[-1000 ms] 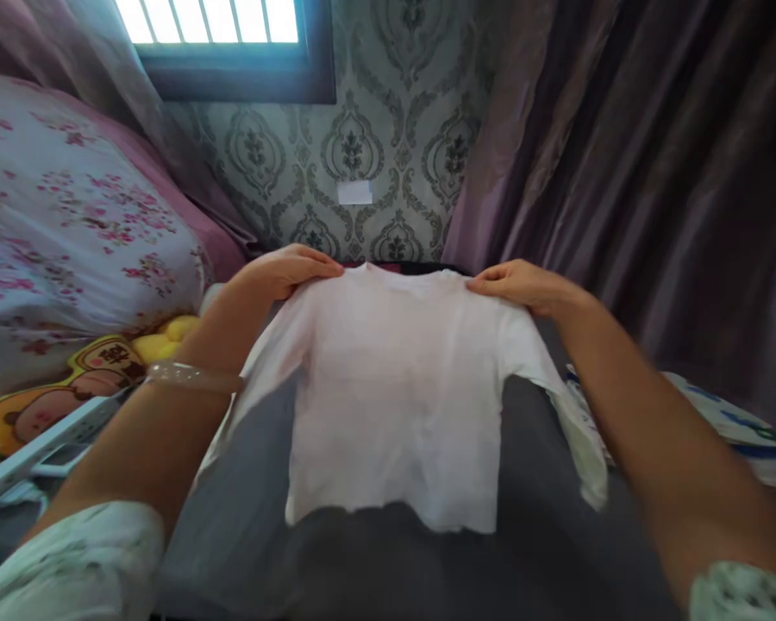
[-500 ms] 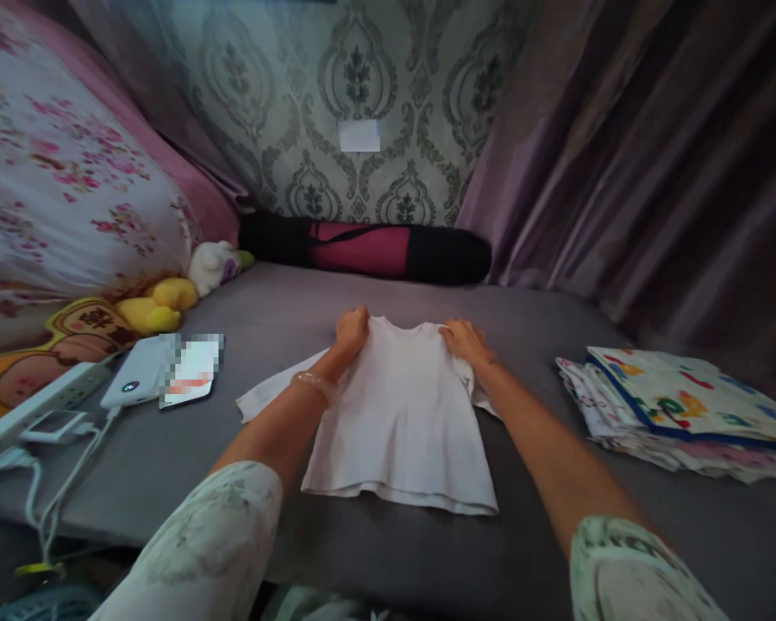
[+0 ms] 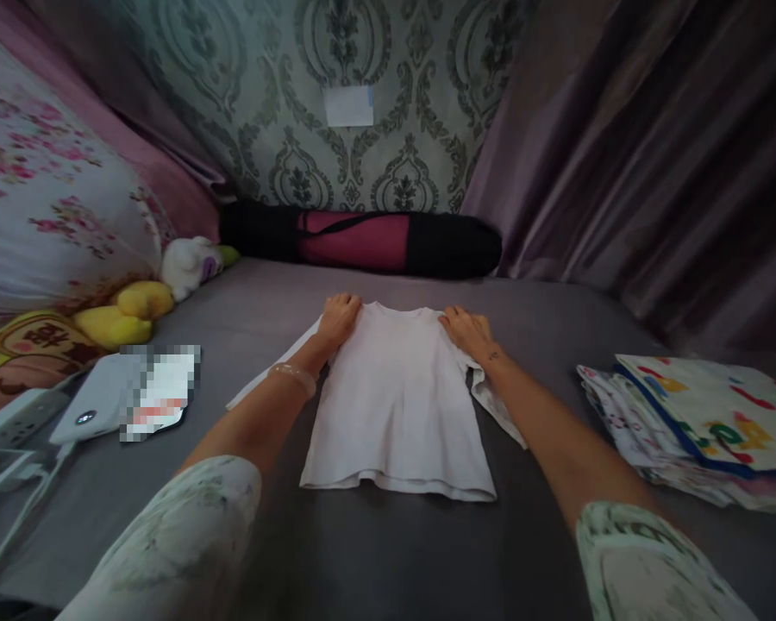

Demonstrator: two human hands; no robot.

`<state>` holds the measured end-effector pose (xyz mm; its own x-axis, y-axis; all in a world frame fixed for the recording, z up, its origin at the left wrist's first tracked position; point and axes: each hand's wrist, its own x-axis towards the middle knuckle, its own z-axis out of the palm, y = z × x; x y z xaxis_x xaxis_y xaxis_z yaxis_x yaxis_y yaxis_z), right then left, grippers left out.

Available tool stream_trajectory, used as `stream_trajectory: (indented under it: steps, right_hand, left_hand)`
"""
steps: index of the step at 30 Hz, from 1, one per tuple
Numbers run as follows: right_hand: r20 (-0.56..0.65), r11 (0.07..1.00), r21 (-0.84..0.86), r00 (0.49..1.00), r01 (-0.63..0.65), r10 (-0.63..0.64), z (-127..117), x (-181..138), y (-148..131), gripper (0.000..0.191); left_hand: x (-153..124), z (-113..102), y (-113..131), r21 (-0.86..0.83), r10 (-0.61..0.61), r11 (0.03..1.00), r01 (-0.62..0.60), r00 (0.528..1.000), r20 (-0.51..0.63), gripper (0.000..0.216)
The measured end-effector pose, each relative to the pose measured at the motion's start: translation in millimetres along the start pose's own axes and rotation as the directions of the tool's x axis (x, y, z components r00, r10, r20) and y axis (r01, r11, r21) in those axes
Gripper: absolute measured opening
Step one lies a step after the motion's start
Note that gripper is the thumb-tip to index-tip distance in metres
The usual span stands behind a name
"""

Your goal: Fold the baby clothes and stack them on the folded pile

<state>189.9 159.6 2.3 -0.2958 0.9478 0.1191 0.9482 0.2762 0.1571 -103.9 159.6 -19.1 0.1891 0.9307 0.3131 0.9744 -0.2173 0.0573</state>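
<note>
A small pale pink long-sleeved shirt [image 3: 397, 401] lies flat on the grey bed surface [image 3: 375, 552], neck away from me. My left hand [image 3: 338, 316] rests on its left shoulder with fingers curled onto the cloth. At the right shoulder my right hand [image 3: 466, 332] presses down the same way. Both sleeves spread out to the sides beneath my forearms. A clear bangle sits on my left wrist.
A stack of folded printed cloths [image 3: 691, 423] lies at the right. At the left are a white power bank [image 3: 97, 405], a power strip [image 3: 6, 423], cables and plush toys [image 3: 129, 310]. A black-and-pink rolled bag [image 3: 362, 241] lies along the patterned wall. Curtains hang at the right.
The shirt went from held up in the air to laid flat on the bed. Both hands stayed at its shoulders, and the view tilted down.
</note>
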Motion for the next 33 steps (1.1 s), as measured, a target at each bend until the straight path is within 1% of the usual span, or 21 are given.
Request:
stream_trajectory:
  steps: [4,10,14,16,19,20,22,24,25,27,30,33]
  right_hand:
    - [0.005,0.999,-0.022,0.999,0.04,-0.04,7,25,8,0.039]
    - [-0.025,0.997,-0.012,0.997,0.073,-0.073,19,58,20,0.04]
    - [0.034,0.998,0.035,0.998,0.057,-0.058,24,66,23,0.04]
    - [0.047,0.998,0.057,0.998,0.038,-0.04,24,66,22,0.039]
    - [-0.003,0.996,0.082,1.0,0.027,-0.027,23,62,14,0.037]
    - [-0.016,0.994,0.102,0.999,0.035,-0.034,22,61,8,0.038]
    - [-0.019,0.985,0.164,0.998,0.055,-0.052,21,56,-6,0.044]
    - [0.023,0.974,0.226,0.999,0.037,-0.043,23,52,-20,0.054]
    - [0.055,0.969,0.247,0.998,0.015,-0.029,24,50,-27,0.058]
    - [0.122,0.961,0.276,0.993,-0.031,-0.003,28,46,-36,0.064]
    - [0.177,0.947,0.314,0.984,-0.066,0.01,33,44,-41,0.066]
    - [0.202,0.914,0.4,0.979,-0.067,-0.016,29,47,-36,0.066]
  left_hand:
    - [23,8,-5,0.01,0.001,1.0,-0.001,1.0,0.015,0.035]
    - [53,22,-12,0.053,-0.013,0.998,0.013,1.0,-0.004,0.036]
    - [62,32,-11,0.075,-0.055,0.996,0.048,0.994,0.091,0.031]
    - [62,30,-5,0.085,-0.085,0.993,0.076,0.991,0.102,0.029]
    - [58,21,10,0.118,-0.131,0.986,0.121,0.988,0.079,0.031]
    - [56,18,17,0.118,-0.127,0.986,0.115,0.987,0.095,0.032]
    - [50,15,30,0.086,-0.076,0.994,0.064,0.986,0.149,0.037]
    - [43,20,42,0.034,-0.025,0.999,0.018,0.98,0.198,0.048]
    - [40,25,46,0.015,-0.019,1.0,0.016,0.976,0.217,0.055]
    - [34,37,51,0.005,-0.048,0.999,0.048,0.968,0.246,0.065]
    - [31,51,52,0.014,-0.094,0.996,0.093,0.961,0.26,0.068]
    - [32,53,51,0.011,-0.1,0.995,0.101,0.959,0.266,0.069]
